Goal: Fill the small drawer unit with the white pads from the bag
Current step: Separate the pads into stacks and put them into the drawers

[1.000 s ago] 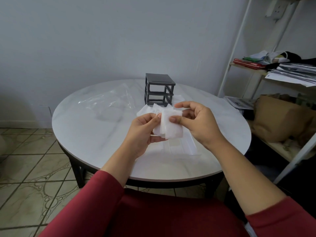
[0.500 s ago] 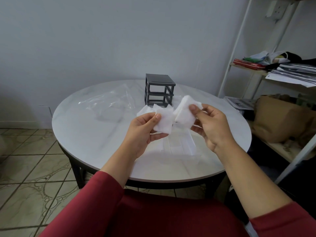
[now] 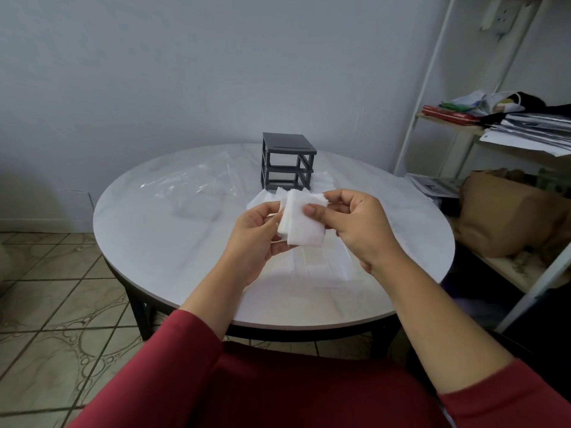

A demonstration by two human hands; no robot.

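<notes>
I hold a small stack of white pads above the middle of the tabletop, between both hands. My left hand cups the stack's left edge, its fingers curled close round it. My right hand pinches the front pad, with the thumb flat on its face and the other fingers bent behind its right edge. Both sets of fingers are narrow and closed on the stack. The pads are soft, square and fibrous. I see at least two layers but cannot count them exactly.

Under my hands more white pieces lie flat on the tabletop. I cannot tell how many there are or just what they are. Beyond the stack one dark grey drawer unit stands upright, a boxy plastic frame showing two open bays. A few more white pads lie just beside its right foot. To its left one clear, crinkled plastic bag lies flat.

The tabletop is round, pale and marbled. At the right a white metal shelf carries stacked papers, with a brown paper bag lower down.
</notes>
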